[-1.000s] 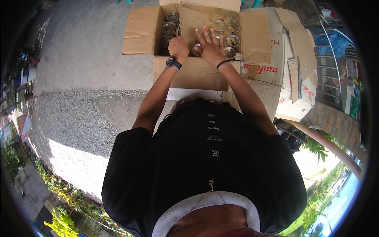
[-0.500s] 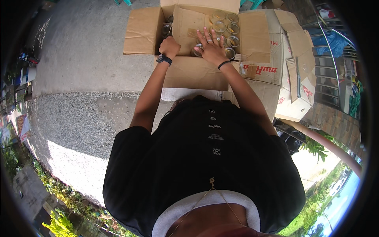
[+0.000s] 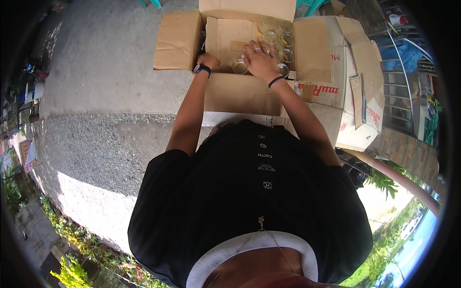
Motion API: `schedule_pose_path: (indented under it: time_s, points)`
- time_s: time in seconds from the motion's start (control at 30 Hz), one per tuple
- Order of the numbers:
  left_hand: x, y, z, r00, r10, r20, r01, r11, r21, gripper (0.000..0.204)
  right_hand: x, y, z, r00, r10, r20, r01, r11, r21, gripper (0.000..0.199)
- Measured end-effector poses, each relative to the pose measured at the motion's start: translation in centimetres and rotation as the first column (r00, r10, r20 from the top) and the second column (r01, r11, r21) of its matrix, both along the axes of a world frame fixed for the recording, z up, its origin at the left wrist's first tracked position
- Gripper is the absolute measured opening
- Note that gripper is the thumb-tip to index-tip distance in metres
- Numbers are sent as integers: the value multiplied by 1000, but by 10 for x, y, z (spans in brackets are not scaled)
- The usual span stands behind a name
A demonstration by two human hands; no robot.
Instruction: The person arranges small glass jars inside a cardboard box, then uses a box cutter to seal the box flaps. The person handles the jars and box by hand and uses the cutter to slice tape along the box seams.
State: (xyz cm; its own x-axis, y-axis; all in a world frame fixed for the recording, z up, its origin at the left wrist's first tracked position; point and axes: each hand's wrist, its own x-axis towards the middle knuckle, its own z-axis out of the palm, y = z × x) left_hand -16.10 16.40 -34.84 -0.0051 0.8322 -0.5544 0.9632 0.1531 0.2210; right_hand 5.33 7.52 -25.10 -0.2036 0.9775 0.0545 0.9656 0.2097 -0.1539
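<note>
In front of me stands an open cardboard box (image 3: 242, 91) with its flaps folded out. A flat cardboard sheet (image 3: 225, 34) lies inside, over the left and middle part. My left hand (image 3: 208, 61) is closed at the sheet's near left corner, low against the box's left wall; its fingertips are hidden. My right hand (image 3: 261, 61) rests with fingers spread on top of the glass jars at the right, partly covering them. One glass jar (image 3: 239, 66) shows left of that hand, by the near wall. Several more glass jars (image 3: 286, 55) stand along the right wall.
A larger, worn cardboard carton (image 3: 331, 110) stands right of the box, with a loose cardboard strip (image 3: 356, 101) on it. Farther right are a metal rack (image 3: 401, 86) and a blue plastic bag (image 3: 403, 55). Green chair legs (image 3: 151, 4) show beyond the box.
The cardboard sheet has gone down flatter at the left, and the jars seen beside it there are now hidden. My left hand has sunk lower into the box; my right hand stays on the jars.
</note>
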Motion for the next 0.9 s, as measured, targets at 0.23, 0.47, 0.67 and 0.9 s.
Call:
schedule_pose_path:
  time_s: [0.23,0.47,0.67,0.9]
  points:
    - [21,-29,44,919,327,220,-375,896,238,99,-10,-3,14,980,140,143,-129,988,-81,41]
    - [65,-22,73,908,4,-419,337,589,734,85,25,7,-11,969,247,-27,-245,967,66,40]
    - [58,16,14,814,-569,-118,530,643,553,62,20,14,9,971,217,-99,-226,971,-85,45]
    - [71,5,11,851,-496,-173,506,684,525,59,22,32,25,963,243,-116,-267,919,-291,47]
